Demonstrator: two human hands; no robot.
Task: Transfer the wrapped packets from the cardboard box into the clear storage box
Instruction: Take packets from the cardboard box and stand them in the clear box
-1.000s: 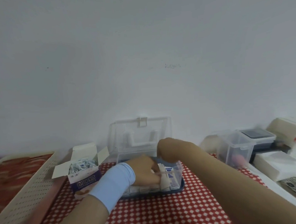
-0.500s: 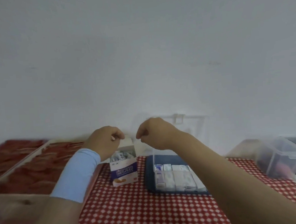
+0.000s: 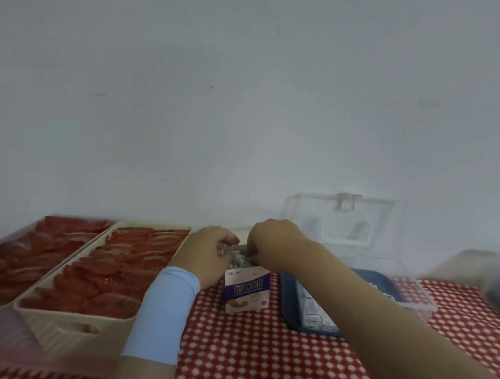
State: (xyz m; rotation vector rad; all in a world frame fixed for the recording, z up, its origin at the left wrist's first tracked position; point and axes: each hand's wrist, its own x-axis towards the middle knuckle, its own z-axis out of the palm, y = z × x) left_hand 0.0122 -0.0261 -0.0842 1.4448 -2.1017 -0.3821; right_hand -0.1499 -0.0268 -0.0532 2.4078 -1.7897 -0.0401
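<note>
Pinch grip: left hand (image 3: 208, 251) held wrapped packets (image 3: 238, 259) at cardboard box (image 3: 247, 290) mouth; right hand (image 3: 276, 242) knuckles-up alongside, fingertips hidden, grip indeterminable. Clear storage box (image 3: 412, 287) blurred, partly behind forearm.

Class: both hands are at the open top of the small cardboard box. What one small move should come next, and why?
Probably pinch a bunch of wrapped packets and lift it straight up. The left hand and right hand sit curled over the open cardboard box, their grip blurred, and the clear storage box stands beside it, lid open.
</note>
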